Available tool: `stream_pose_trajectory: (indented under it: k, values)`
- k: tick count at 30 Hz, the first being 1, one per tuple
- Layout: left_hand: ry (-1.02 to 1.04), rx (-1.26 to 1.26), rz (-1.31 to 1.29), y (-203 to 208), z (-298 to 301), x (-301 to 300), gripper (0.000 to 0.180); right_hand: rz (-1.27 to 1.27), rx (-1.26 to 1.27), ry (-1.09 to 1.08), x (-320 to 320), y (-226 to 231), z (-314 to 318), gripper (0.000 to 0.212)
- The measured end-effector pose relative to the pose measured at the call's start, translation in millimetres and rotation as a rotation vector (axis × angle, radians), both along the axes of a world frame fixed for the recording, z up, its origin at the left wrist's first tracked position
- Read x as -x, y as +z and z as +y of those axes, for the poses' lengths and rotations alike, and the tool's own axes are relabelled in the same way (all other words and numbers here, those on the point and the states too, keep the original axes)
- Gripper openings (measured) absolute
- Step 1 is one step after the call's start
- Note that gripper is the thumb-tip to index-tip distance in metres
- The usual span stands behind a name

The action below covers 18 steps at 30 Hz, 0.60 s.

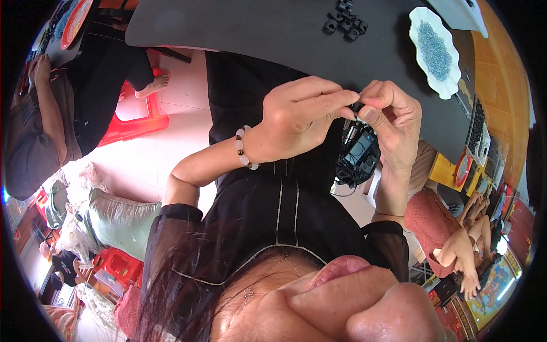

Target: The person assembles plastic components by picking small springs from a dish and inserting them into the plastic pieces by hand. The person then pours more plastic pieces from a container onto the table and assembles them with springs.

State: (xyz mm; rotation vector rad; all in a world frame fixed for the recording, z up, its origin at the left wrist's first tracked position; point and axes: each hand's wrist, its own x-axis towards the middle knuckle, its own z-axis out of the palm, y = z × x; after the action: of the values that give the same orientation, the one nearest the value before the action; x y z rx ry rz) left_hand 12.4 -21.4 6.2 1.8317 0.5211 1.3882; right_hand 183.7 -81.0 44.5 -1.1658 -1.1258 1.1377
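Note:
My left hand point(302, 118), with a beaded bracelet point(240, 147) at its wrist, meets my right hand point(394, 117) over the near edge of the dark table point(239, 28). Between the pinched fingertips of both hands is a small black piece point(356, 107); fingers cover most of it. Several small black parts with holes point(346, 23) lie in a loose pile beyond my hands. To the right of the pile stands a white scalloped dish point(447, 90) that holds many tiny clear-bluish beads point(436, 50).
Below my hands is a dark device with tangled cables point(358, 154). A red stool point(137, 122) and a seated person point(51, 114) are at left, beside a pale green sack point(122, 219). Other people's arms point(464, 253) show at right, near a yellow tray point(447, 171).

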Motion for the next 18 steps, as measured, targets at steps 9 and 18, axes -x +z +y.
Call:
stream_pose_trajectory:
  k: [9,18]
  values:
    - [-0.006,-0.029,0.058,-3.3,8.3,-9.2,0.025,0.021,0.079,0.019,-10.3,-2.4,9.8,0.010]
    - [-0.150,0.330,-0.117,1.0,21.4,-21.9,0.028,-0.071,0.074,0.024,-27.1,17.6,29.7,0.012]
